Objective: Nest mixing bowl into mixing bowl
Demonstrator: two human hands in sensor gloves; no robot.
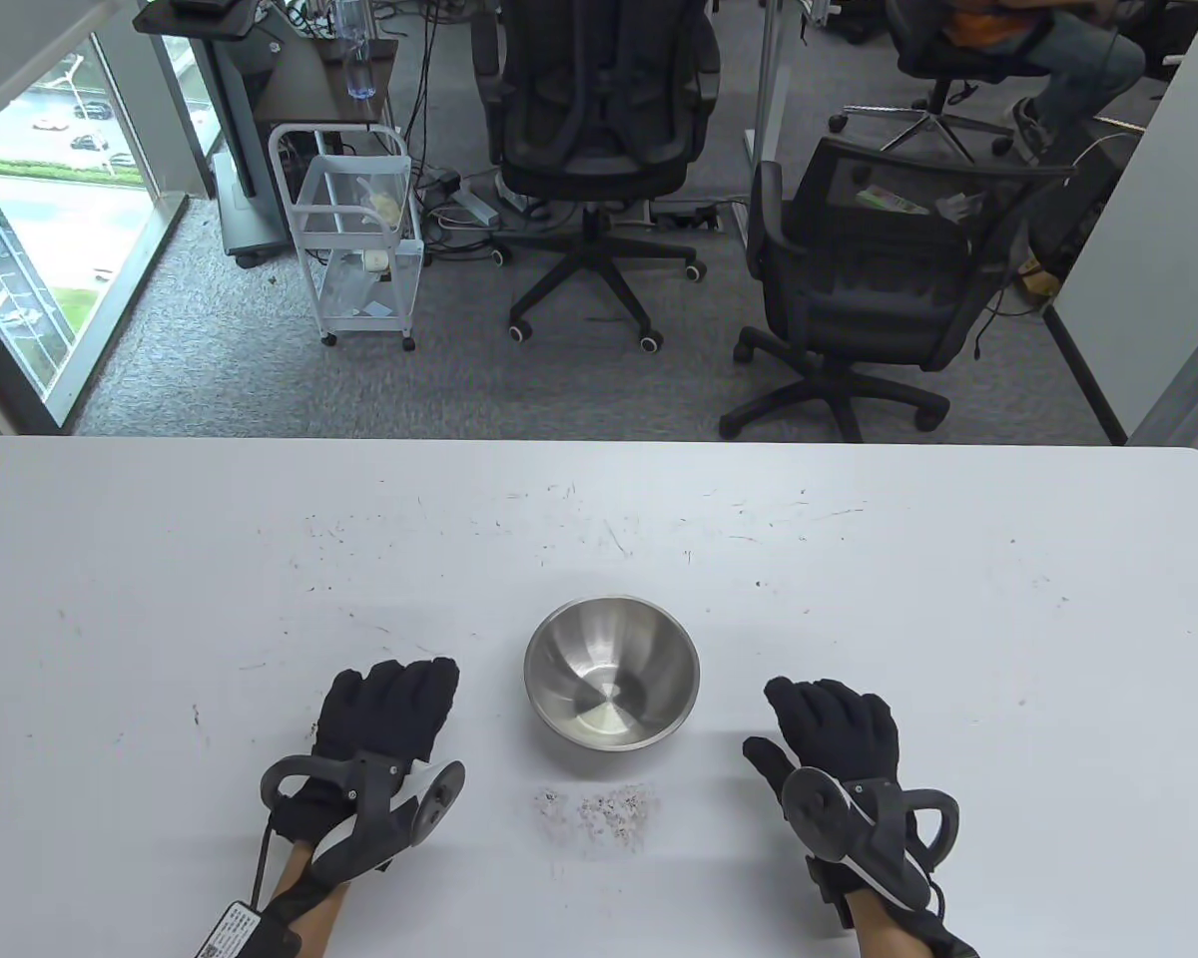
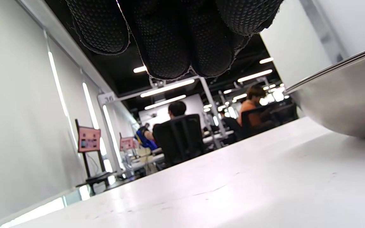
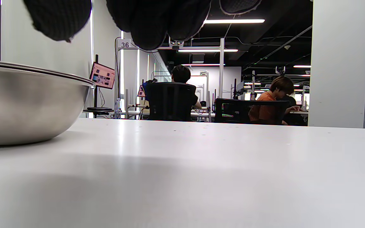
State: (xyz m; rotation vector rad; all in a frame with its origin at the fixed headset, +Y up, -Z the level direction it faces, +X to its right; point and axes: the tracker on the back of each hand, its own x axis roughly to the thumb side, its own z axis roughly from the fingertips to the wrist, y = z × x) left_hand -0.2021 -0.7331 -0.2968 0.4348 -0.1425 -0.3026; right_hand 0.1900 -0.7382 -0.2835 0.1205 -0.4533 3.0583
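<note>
The left hand [image 1: 384, 723] rests palm-down on the table [image 1: 160, 599] near its front edge, fingers loosely together, holding nothing and standing apart from the mixing bowl [image 1: 611, 671].

The mixing bowl sits upright at the middle of the table's width, toward the front edge, between the two hands. In both wrist views its rim shows doubled lines, which suggests one bowl already seated inside another; the table view does not settle this. A patch of scuffed marks [image 1: 597, 808] lies on the table just in front of it.

Handling judgement: polished steel, rigid, light, slippery on the curved wall. Take hold at the rolled rim, on opposite sides.

The right hand [image 1: 839, 728] rests on the table, fingers extended, thumb spread, empty and clear of the bowl.
</note>
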